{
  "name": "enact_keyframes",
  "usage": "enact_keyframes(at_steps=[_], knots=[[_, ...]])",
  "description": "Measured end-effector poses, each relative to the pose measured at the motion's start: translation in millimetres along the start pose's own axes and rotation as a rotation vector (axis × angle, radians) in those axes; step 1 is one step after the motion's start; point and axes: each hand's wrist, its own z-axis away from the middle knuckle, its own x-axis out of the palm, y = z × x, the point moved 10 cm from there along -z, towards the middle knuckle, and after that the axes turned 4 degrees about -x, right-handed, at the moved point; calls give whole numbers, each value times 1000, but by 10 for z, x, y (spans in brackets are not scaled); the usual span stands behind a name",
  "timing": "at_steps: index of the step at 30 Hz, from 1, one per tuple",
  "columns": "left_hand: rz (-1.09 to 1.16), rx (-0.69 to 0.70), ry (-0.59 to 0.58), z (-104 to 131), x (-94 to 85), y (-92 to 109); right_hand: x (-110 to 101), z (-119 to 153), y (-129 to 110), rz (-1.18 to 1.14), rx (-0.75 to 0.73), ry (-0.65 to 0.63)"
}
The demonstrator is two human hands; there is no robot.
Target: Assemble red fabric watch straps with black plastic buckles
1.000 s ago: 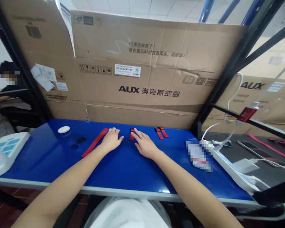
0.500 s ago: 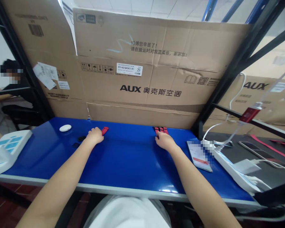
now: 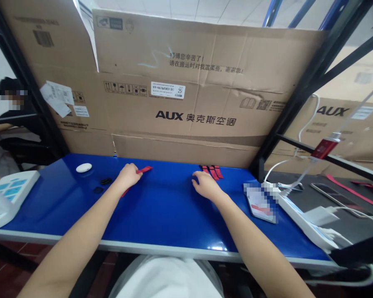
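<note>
My left hand (image 3: pixel 129 176) is closed on a red strap (image 3: pixel 146 169), whose one end sticks out to the right of the fingers; another red bit shows below the wrist. Over the blue table, my right hand (image 3: pixel 205 184) has its thumb and fingers apart with nothing in them. Just behind it lie several red straps with black parts (image 3: pixel 216 171), side by side near the cardboard. Left of my left hand rest small black pieces (image 3: pixel 105 181), too small to name.
A white oval object (image 3: pixel 83 167) and a white device with blue panels (image 3: pixel 17 194) stand at the left. To the right lie a phone (image 3: pixel 261 203) and a white power strip (image 3: pixel 304 219) with cables. Cardboard (image 3: pixel 180 145) walls the back. A person (image 3: pixel 18 107) sits far left.
My left hand has moved a little right and up with the red strap. My right hand has come off the row of straps and drawn left and toward me.
</note>
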Motion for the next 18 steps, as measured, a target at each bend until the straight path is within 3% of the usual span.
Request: enact_keyframes(at_steps=[6, 10, 13, 18], knots=[[133, 316, -91, 337, 475, 726, 107, 39, -402, -143, -161, 15], [241, 539, -106, 561, 605, 1063, 165, 30, -495, -212, -228, 29], [262, 656, -112, 690, 611, 1215, 223, -5, -480, -228, -235, 17], [186, 692, -110, 722, 629, 1270, 228, -57, -432, -225, -213, 30]])
